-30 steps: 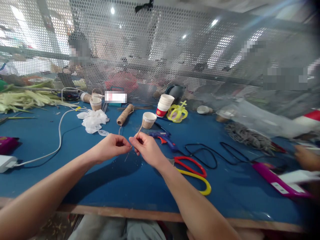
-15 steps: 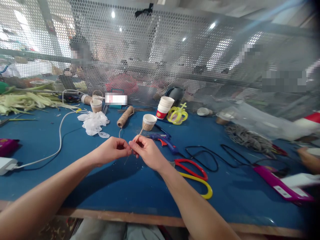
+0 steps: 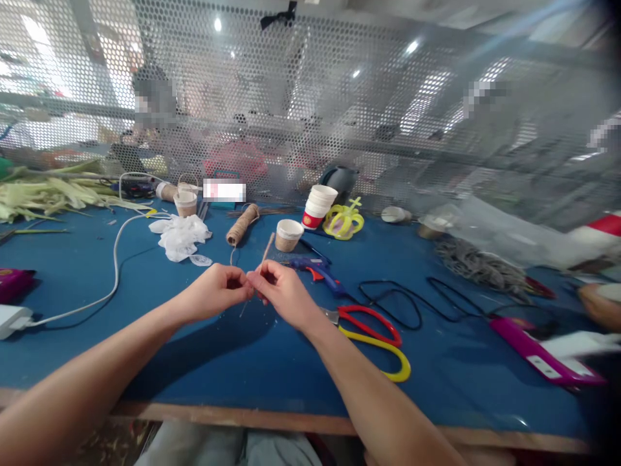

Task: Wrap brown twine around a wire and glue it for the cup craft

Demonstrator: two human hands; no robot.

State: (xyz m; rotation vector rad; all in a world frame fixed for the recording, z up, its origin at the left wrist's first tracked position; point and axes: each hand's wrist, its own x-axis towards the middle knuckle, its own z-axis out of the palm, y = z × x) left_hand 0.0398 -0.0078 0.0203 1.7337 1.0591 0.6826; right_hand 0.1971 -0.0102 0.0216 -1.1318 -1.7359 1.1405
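Observation:
My left hand (image 3: pixel 220 291) and my right hand (image 3: pixel 276 288) meet above the blue table, fingertips pinched together. A short length of twine (image 3: pixel 268 247) sticks up from the right hand's pinch, and a thin end hangs below the fingers. The left fingertips close around the twine beside the right thumb; a strand runs from there back to a twine spool (image 3: pixel 242 224). Just beyond the hands stands a twine-wrapped paper cup (image 3: pixel 289 235). A blue glue gun (image 3: pixel 315 266) and scissors with red and yellow handles (image 3: pixel 373 333) lie right of my right hand.
White crumpled fabric (image 3: pixel 180 236) lies left of the spool. Stacked paper cups (image 3: pixel 319 206) and a yellow crown-shaped piece (image 3: pixel 343 222) stand behind. Grey cord (image 3: pixel 478 268) and a purple power strip (image 3: pixel 538 356) are at right. Pale husks (image 3: pixel 53 194) lie far left. Another person's hand (image 3: pixel 599 304) shows at the right edge.
The twine's upper end has tilted from leaning right in front of the cup to standing more upright, left of it. Both hands keep their pinch and have barely moved.

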